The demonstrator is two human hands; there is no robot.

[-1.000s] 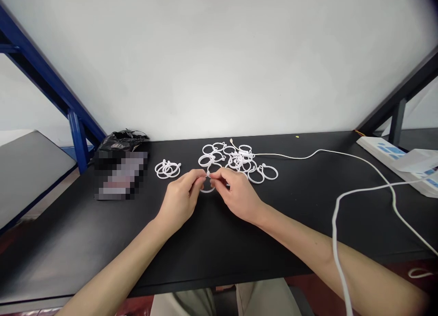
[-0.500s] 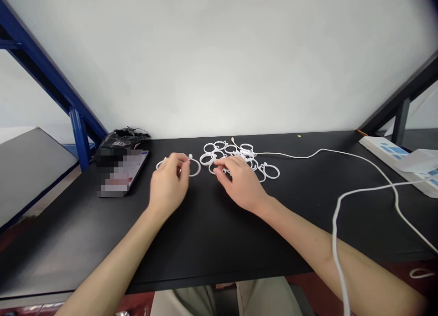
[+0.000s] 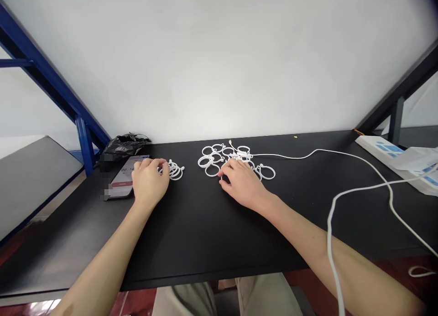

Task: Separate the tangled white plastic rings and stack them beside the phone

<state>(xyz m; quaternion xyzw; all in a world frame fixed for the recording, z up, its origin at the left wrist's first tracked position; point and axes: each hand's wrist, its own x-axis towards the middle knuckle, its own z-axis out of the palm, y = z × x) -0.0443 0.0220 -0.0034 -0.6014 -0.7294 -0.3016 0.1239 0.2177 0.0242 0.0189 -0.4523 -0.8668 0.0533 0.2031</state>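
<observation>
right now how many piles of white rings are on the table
2. A small stack at the left hand, beside the phone; a bigger loose pile by the right hand, which may hide some rings.

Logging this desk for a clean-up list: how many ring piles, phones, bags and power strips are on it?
White ring piles: 2
Phone: 1
Black plastic bag: 1
Power strip: 1
Total: 5

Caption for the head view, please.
Left hand at a small stack of white rings; right hand on the larger pile.
</observation>
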